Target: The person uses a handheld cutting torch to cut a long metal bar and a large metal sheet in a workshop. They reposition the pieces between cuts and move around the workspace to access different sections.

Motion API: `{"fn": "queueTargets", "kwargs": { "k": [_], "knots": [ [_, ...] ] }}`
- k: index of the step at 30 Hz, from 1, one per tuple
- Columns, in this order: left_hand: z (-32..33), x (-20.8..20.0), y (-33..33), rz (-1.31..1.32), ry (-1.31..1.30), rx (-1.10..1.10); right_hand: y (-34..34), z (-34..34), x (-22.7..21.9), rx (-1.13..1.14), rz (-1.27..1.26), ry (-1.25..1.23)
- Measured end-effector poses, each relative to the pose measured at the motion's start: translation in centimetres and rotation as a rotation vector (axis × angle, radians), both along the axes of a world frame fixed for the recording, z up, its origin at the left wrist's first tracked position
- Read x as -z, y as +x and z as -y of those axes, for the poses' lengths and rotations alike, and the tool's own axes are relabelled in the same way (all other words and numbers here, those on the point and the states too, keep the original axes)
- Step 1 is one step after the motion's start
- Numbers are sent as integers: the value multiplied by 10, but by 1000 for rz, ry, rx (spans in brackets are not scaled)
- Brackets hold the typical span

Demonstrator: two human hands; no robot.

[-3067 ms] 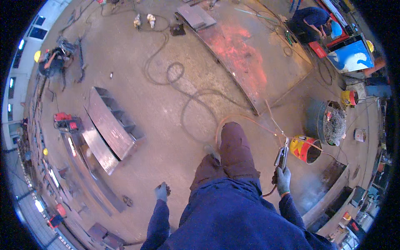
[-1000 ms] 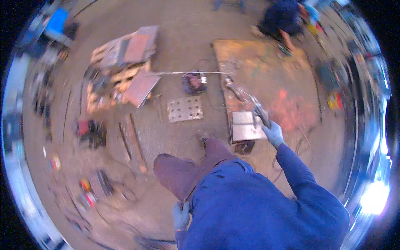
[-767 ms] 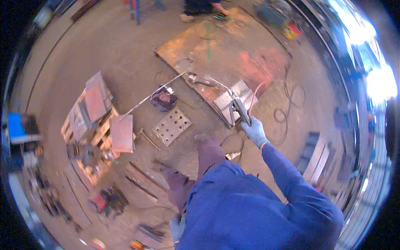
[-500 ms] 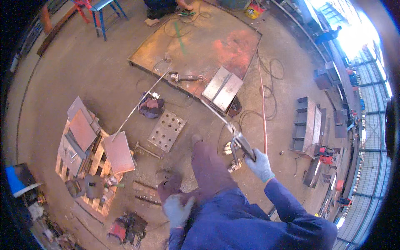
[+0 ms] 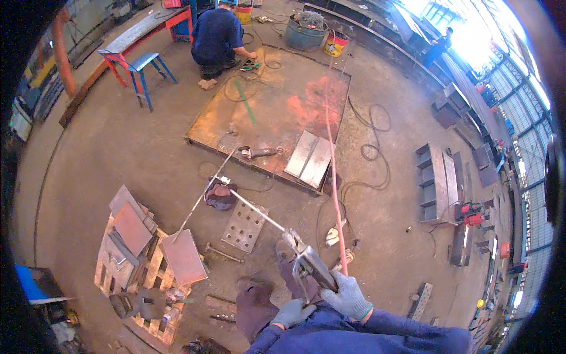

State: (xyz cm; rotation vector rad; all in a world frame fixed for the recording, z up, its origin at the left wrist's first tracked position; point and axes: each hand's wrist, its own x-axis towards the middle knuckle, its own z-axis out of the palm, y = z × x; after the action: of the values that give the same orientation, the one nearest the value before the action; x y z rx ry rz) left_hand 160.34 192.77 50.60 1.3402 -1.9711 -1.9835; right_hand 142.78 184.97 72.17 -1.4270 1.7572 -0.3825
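Observation:
My right hand, in a grey-blue glove, is wrapped round the dark handle of a long-nozzled hand tool. This tool has a metal lever underneath and a thin pale tube pointing forward and left. My left hand, gloved too, is closed at the lower end of the lever; its fingertips are partly hidden. A pinkish hose runs from beside my right hand toward the far side. Ahead of the tube's tip lies a dark cloth bundle, near a plate with several round holes.
A low steel table bears an angle grinder and metal plates. Beyond it a person in dark clothes crouches. A wooden pallet with plates stands left, a hammer beside it. Black cable loops at right.
The tool and my right hand have come in toward my body. My left hand has moved from my leg to the lever. The view has tilted up, showing more of the crouching person.

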Motion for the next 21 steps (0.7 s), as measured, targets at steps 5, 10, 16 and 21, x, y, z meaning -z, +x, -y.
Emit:
{"fn": "queueTargets", "kwargs": {
  "k": [5,10,16,21],
  "knots": [
    [60,68,-5,-468,363,-537,30,-19,-36,272,320,-145],
    [199,-28,-108,-667,861,-834,27,-77,-79,786,754,-64],
    [308,5,-125,-964,881,-913,-10,-187,-92,1097,513,-398],
    [287,-24,-98,-991,973,-848,-36,-235,-141,1137,1148,-731]
  ]
}}
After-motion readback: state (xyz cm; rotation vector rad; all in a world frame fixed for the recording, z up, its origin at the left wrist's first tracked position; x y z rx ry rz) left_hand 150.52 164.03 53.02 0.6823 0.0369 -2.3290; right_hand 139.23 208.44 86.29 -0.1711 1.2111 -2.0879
